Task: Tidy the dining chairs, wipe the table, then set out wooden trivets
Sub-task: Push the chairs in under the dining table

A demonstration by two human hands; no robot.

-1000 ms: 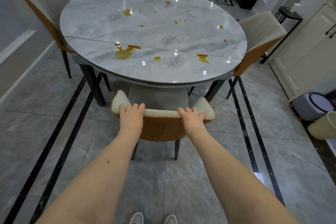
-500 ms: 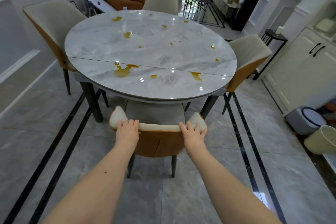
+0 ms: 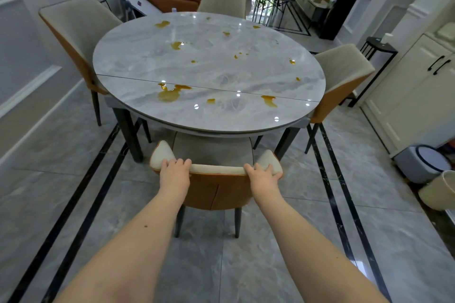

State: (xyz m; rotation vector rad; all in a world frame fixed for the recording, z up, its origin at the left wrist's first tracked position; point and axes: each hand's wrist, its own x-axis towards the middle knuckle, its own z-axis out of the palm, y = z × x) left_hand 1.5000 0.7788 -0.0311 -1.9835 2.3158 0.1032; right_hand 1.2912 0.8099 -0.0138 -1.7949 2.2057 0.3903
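Orange-backed chair (image 3: 216, 192) faces the table (image 3: 209, 74) — both hands grip its backrest.

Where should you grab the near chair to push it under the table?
By the top edge of the backrest of the near chair, from behind, one hand near each upswept corner. That padded rim is exposed and faces the person, and the left hand and right hand already curl over it there.

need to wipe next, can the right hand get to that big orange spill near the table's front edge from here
Probably yes. The right hand now grips the near chair, whose seat is tucked under the table; nothing stands between it and the big spill. It would need to let go and lean forward.
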